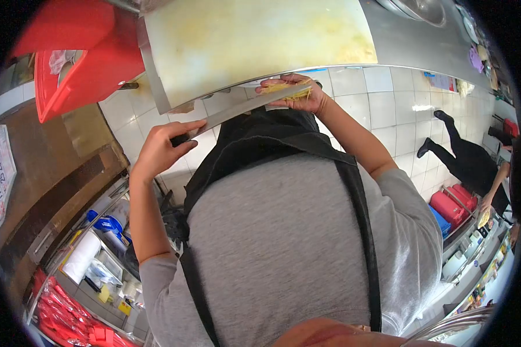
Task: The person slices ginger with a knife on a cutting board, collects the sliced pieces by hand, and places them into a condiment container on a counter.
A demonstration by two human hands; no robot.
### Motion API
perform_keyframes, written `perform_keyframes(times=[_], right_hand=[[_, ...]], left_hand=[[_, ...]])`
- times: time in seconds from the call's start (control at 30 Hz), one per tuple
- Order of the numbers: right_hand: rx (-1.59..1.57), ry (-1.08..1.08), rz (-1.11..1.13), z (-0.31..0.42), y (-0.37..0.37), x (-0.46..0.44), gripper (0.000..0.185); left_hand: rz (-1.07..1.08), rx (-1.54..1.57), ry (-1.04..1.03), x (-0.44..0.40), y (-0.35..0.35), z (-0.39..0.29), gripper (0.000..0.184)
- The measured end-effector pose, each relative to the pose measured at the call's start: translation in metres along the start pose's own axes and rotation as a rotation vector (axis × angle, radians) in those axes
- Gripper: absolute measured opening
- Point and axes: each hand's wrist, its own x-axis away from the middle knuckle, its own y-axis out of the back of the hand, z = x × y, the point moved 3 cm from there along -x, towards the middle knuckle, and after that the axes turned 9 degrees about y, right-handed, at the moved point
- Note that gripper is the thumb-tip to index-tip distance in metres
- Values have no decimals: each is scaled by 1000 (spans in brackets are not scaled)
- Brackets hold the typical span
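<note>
My left hand (162, 144) is wrapped round the dark handle of a long knife (237, 110). The wide blade slants up to the right, in front of the cutting board's near edge. Its far end lies over a bunch of thin yellow shreds (283, 91) in my right hand (309, 101). That hand is palm up and cupped, holding the shreds beneath the blade. Above both hands is a large pale cutting board (255, 34) with yellowish stains.
A red bin (92, 75) stands at the upper left. Metal bowls (417, 8) sit on the steel counter (411, 43) at the upper right. Red bags (69, 315) fill the lower left. At the right is another person in black (472, 156), near red containers (448, 208).
</note>
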Motion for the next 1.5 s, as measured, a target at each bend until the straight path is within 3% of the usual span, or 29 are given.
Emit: perform_keyframes(times=[0.03,0.07,0.13,0.27,0.37,0.47,0.5,0.6,0.73,0.93,1.1,1.23,1.33,1.43,1.5], right_hand=[[-2,10,-59,-6,-12,5,58],[-7,21,-119,-10,-18,9,60],[51,89,-34,-6,-17,17,58],[74,290,11,-3,-27,59,55],[52,428,53,-3,-20,91,55],[-32,509,73,-14,-28,109,47],[-53,538,77,-16,-27,115,47],[-11,669,151,-14,-17,130,45],[-195,705,179,-6,-1,133,44],[-324,810,321,7,56,130,48],[-339,979,465,27,128,120,51],[-408,1246,453,39,160,108,51],[-497,1468,509,42,178,98,50],[-575,1724,547,44,183,87,49],[-659,1895,567,43,176,78,49]], left_hand=[[-108,22,-154,-2,2,5,49],[-162,70,-166,-6,7,7,48],[-263,165,-186,-18,20,7,47],[-553,-143,-265,-59,43,-23,46],[-621,-401,-155,-93,46,-53,42],[-765,-593,-334,-131,45,-48,39],[-825,-684,-311,-132,42,-51,39],[-880,-588,-381,-133,39,-48,39],[-908,-453,-472,-137,20,-31,36],[-713,-259,-597,-188,-29,-38,27],[-409,-443,-1037,-264,-69,-106,27],[-132,-530,-1189,-336,-87,-156,29],[103,-740,-1182,-384,-108,-185,23],[420,-972,-677,-485,-123,-180,27],[490,-842,-737,-569,-124,-154,34]])
